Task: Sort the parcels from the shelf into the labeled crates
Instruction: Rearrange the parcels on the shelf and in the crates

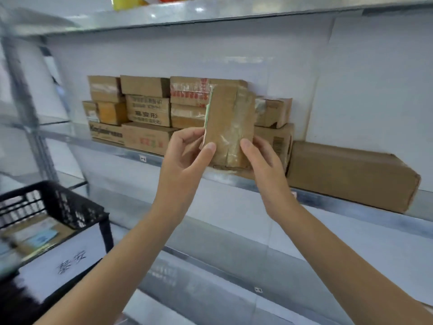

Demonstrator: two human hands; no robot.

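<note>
Both hands on one parcel, held upright just in front of the shelf edge. Left hand: thumb on the front face, other fingers curled behind the left edge, pinching it. Right hand: thumb pressed on the front low right, rest of the fingers behind the box, hidden. So it's pinched from both sides, low down. Can't tell if its bottom touches the shelf lip or hangs just above.

Handling, my read: small flat cardboard box, wrapped in clear tape, corners crumpled. Prob light, stiff enough, dents easily. Tape = slick, so grip across the narrow edges, not mid-face. One hand should do for the carry. Green strip runs up the edge just above the left fingers. Maybe the label, so keep it uncovered for reading the dest.

Stack of boxes sits behind + left of the fingers. Long box lies on the shelf right of the right fingers. Black crate w/ paper tag is well below-left of the left fingers, and something's already inside. Tag chars too blurred to read.
</note>
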